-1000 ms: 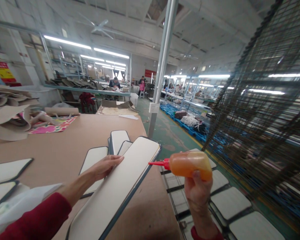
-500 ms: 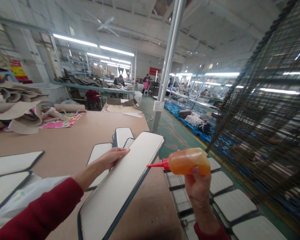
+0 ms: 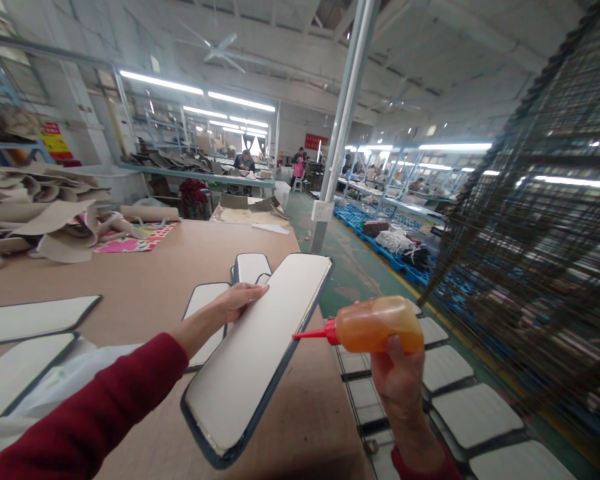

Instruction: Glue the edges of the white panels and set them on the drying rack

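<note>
My left hand (image 3: 245, 299) grips the left edge of a long white panel (image 3: 260, 347) with a dark blue edging, held tilted above the table. The thumb lies on its white face; the other fingers are mostly hidden. In my right hand (image 3: 400, 373) is a squeeze bottle (image 3: 377, 325) of amber liquid, lying nearly level with its red nozzle pointing left. The nozzle tip touches or almost touches the panel's right edge. A thin shiny line runs along that edge above the tip. Behind the panel, smaller white panels (image 3: 253, 268) with dark edging rest on the table.
The brown table (image 3: 145, 277) carries more edged panels (image 3: 25, 373) at left and a heap of beige sheet scraps (image 3: 65, 227) at the back. Right of it, several white panels (image 3: 475, 413) lie on a rack. A metal post (image 3: 337, 147) and mesh racks (image 3: 540, 200) stand beyond. People (image 3: 245, 162) work far back.
The panel has shifted up, bringing its rounded near end into full view. The nozzle now sits a little lower along its right edge. Both hands keep their grips.
</note>
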Demonstrator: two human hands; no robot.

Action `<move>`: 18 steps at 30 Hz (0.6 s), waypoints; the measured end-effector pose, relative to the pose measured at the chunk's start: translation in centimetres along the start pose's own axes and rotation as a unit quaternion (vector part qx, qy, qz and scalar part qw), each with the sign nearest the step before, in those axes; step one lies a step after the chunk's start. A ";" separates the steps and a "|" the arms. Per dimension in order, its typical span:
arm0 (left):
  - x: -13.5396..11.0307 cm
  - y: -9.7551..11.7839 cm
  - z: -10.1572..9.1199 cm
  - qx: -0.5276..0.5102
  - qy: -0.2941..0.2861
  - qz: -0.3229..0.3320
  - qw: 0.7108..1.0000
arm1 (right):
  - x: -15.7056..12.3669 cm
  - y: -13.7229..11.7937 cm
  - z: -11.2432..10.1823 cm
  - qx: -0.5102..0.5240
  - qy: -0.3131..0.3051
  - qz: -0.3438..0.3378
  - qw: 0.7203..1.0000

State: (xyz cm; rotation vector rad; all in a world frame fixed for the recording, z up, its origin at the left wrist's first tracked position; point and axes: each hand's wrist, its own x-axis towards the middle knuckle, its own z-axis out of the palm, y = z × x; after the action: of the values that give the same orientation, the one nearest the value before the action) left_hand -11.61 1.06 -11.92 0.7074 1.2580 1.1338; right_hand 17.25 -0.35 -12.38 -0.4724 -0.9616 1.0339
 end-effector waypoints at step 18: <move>2.7 1.8 0.9 -0.009 0.063 0.019 0.998 | -0.5 -0.3 0.1 0.022 -0.041 0.021 0.999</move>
State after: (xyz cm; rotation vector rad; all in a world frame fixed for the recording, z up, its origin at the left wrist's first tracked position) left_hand -11.46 4.30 -11.04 0.6564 1.3424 1.2346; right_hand 17.24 -0.95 -12.40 -0.4175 -1.0036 1.1180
